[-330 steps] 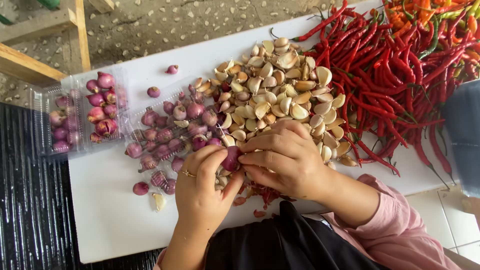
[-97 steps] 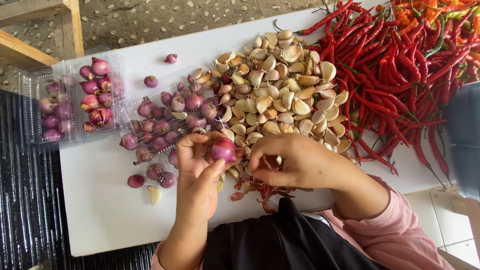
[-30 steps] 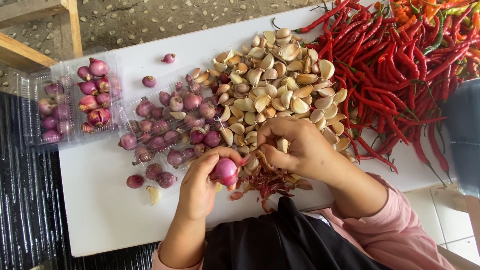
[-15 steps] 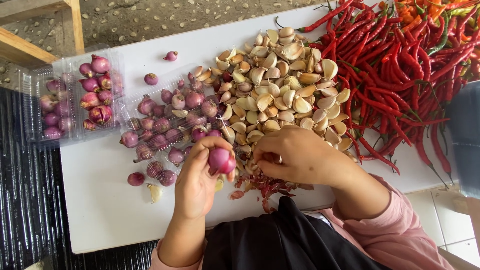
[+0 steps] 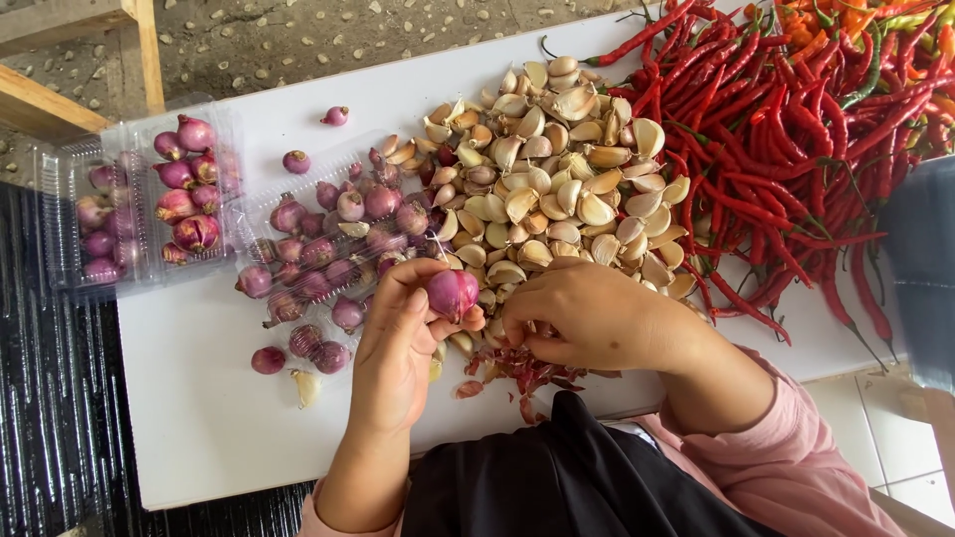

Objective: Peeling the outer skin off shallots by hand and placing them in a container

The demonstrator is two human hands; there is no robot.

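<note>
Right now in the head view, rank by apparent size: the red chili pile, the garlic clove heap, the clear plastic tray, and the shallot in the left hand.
1. Red chili pile
2. Garlic clove heap
3. Clear plastic tray
4. Shallot, smallest, held in the left hand

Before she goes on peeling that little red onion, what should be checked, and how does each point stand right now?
1. Shallot held firmly: ok, the left hand pinches it at the fingertips.
2. Skin fully off the shallot: cannot tell, its far side is hidden.
3. Right hand close enough to work: ok, it sits right beside the shallot.
4. Peelings kept together: ok, the reddish skins lie in a heap under the hands.
5. More shallots within reach: ok, a pile lies just left of the hand.
6. Clear tray has room: cannot tell.
</note>
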